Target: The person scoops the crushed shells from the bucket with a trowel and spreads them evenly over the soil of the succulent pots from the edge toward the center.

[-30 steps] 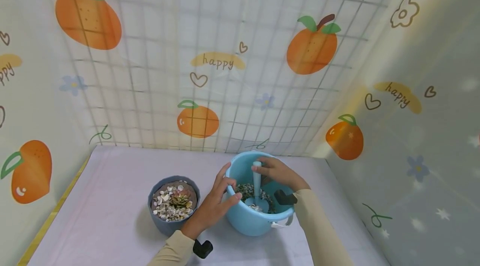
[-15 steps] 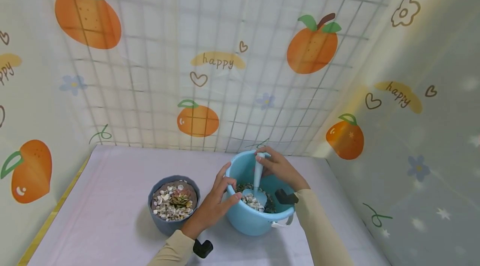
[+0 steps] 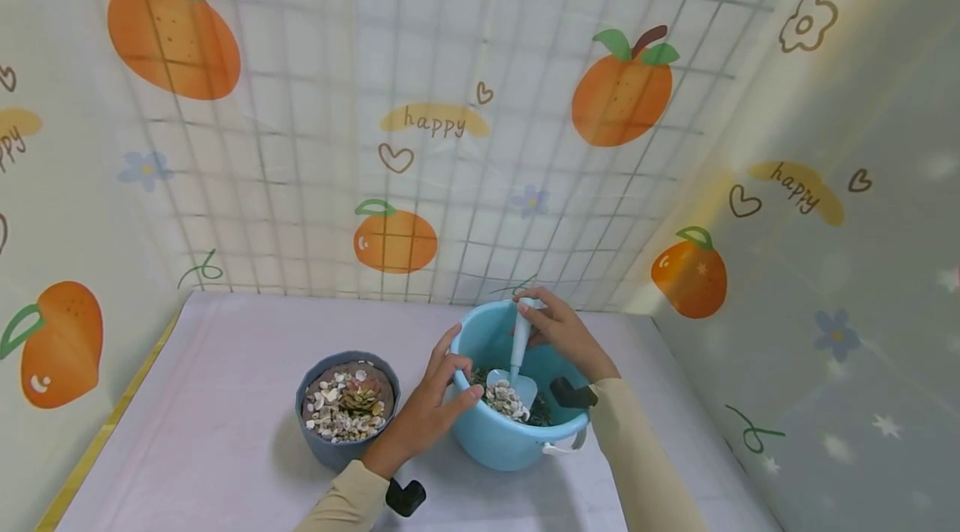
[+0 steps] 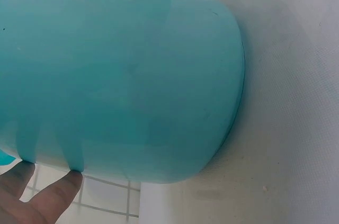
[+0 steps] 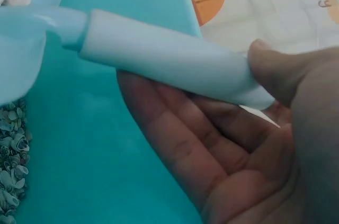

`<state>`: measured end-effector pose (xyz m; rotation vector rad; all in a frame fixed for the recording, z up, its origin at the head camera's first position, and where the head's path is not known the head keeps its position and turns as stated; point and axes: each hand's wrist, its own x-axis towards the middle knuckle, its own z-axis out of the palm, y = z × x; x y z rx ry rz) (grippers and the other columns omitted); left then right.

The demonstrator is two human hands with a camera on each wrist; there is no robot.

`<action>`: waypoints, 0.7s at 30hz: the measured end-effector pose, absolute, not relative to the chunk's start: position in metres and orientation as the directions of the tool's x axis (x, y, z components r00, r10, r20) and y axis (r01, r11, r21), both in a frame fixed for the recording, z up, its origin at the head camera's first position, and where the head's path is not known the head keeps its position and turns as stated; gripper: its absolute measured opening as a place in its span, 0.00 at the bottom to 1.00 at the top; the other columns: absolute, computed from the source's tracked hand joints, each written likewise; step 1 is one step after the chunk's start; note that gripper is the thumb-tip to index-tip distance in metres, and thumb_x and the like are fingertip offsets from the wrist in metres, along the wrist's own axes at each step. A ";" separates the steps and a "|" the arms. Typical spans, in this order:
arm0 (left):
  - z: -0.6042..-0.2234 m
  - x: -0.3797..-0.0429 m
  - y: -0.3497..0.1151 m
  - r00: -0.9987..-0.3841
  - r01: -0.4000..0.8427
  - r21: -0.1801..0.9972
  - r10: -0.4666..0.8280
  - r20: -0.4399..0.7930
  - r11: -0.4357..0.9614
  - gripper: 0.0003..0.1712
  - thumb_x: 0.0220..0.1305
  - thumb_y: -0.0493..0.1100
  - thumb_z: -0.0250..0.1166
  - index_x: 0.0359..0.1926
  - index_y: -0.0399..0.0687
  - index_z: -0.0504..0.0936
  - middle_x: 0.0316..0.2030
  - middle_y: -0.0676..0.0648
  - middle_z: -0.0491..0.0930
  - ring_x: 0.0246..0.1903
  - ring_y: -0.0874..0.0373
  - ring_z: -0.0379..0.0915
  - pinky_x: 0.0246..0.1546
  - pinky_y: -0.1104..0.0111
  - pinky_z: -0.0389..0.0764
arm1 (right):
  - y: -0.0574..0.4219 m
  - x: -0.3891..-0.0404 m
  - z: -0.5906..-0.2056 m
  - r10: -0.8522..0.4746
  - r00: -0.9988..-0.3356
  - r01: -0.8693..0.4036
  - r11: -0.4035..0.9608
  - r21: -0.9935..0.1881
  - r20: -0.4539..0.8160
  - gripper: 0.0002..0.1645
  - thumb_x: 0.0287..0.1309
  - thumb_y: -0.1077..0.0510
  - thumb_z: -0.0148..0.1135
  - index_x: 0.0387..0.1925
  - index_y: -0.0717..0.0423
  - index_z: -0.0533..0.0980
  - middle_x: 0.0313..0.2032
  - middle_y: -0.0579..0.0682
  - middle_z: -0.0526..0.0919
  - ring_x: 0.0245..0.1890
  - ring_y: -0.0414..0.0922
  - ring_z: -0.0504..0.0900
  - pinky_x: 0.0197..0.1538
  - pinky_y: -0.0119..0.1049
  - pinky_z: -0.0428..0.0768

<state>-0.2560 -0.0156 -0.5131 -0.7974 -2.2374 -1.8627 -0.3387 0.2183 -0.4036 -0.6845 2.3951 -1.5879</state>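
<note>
Right hand (image 3: 564, 333) is hanging above bucket (image 3: 495, 450), fingers gripping scoop (image 3: 521, 347) bearing shells (image 3: 505, 401); left hand (image 3: 432, 404) is resting against bucket's left side, fingers spread, touching.

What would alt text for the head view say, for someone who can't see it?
The right hand holds a light-blue scoop carrying pale shells inside a blue bucket, while the left hand touches the bucket's left side. A planter with a succulent stands to the left.

Left of my desk's (image 3: 240, 348) middle, one blue-grey pot (image 3: 330, 453) with a succulent (image 3: 362, 400); along the left edge, one yellow strip (image 3: 65, 499); beyond the far edge, I face one fruit-printed sheet (image 3: 442, 32) lettered "happy".
</note>
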 end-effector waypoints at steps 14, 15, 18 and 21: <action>-0.484 -0.236 -0.022 -0.847 0.459 0.884 0.343 0.407 0.084 0.07 0.71 0.47 0.57 0.44 0.57 0.66 0.76 0.46 0.36 0.69 0.42 0.48 0.57 0.41 0.62 | 0.222 -0.343 -0.410 -0.389 -0.915 -0.250 0.331 -0.910 0.109 0.21 0.75 0.55 0.49 0.63 0.59 0.67 0.39 0.72 0.82 0.33 0.65 0.84 0.43 0.65 0.77; -0.484 -0.236 -0.022 -0.847 0.458 0.885 0.343 0.407 0.080 0.07 0.71 0.47 0.57 0.44 0.57 0.66 0.76 0.46 0.36 0.69 0.42 0.49 0.57 0.40 0.62 | 0.224 -0.345 -0.413 -0.384 -0.917 -0.248 0.332 -0.910 0.109 0.21 0.75 0.55 0.49 0.64 0.59 0.67 0.39 0.72 0.82 0.33 0.65 0.84 0.43 0.64 0.77; -0.494 -0.243 -0.020 -0.850 0.460 0.883 0.333 0.409 0.090 0.07 0.71 0.47 0.57 0.44 0.57 0.67 0.77 0.47 0.36 0.68 0.41 0.50 0.57 0.40 0.62 | 0.227 -0.352 -0.420 -0.361 -0.924 -0.254 0.342 -0.905 0.124 0.22 0.75 0.53 0.49 0.64 0.56 0.68 0.39 0.69 0.83 0.33 0.62 0.84 0.42 0.62 0.79; -0.506 -0.250 -0.017 -0.853 0.468 0.878 0.313 0.417 0.105 0.08 0.71 0.49 0.57 0.45 0.59 0.67 0.77 0.51 0.35 0.69 0.43 0.49 0.57 0.39 0.62 | 0.228 -0.355 -0.424 -0.335 -0.929 -0.278 0.351 -0.894 0.157 0.21 0.74 0.50 0.50 0.63 0.53 0.70 0.39 0.67 0.83 0.33 0.60 0.85 0.41 0.59 0.80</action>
